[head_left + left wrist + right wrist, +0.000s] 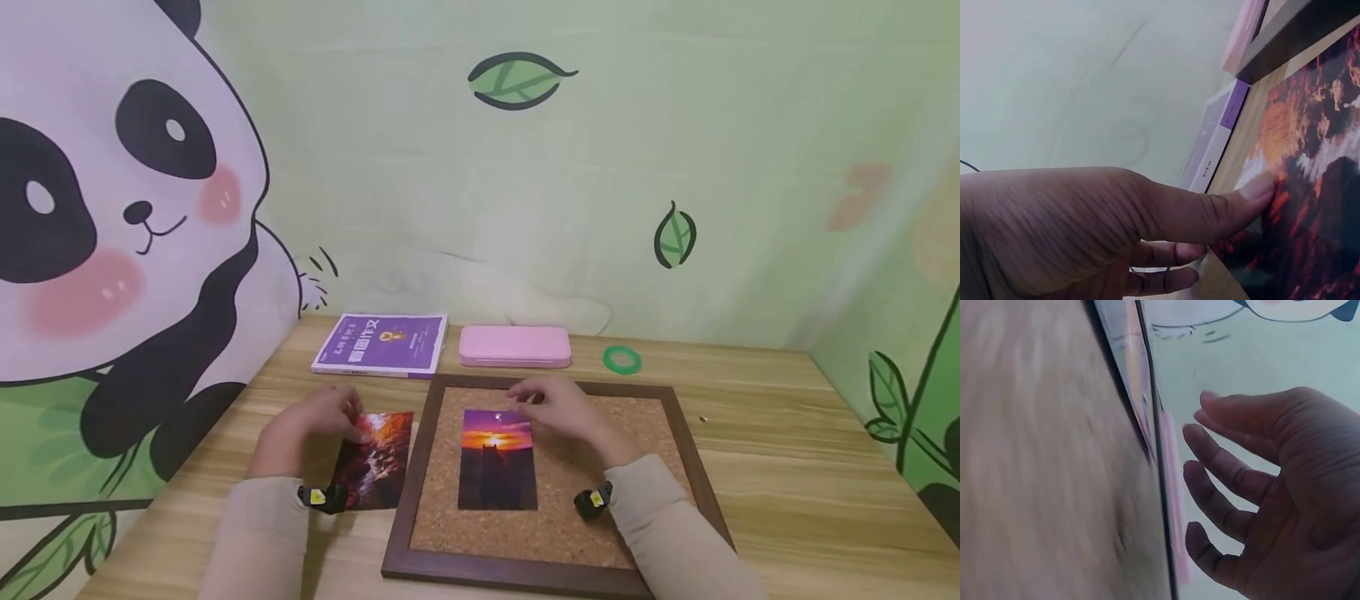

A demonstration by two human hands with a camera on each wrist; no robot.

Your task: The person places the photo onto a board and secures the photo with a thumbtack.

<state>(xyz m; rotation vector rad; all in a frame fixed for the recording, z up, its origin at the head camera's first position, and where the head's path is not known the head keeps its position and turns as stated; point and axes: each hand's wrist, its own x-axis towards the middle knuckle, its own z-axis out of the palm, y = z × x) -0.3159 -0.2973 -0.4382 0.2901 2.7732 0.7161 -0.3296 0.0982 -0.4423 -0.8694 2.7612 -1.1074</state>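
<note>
My left hand is at the left edge of a red and dark canyon photo, left of the corkboard. Its thumb lies over the picture side, while the other fingers curl beside the edge. On the corkboard, framed in dark brown, lies a sunset photo in purple and orange. A small clear pushpin shows at the top of that photo. Just beside its upper right corner hovers my right hand, fingers loosely bent. Nothing shows between the right fingertips.
Behind the board stand a purple book and a pink pencil case, with a roll of green tape farther right. One tiny shiny piece lies on the wooden table right of the board. A printed panda backdrop closes off the rear.
</note>
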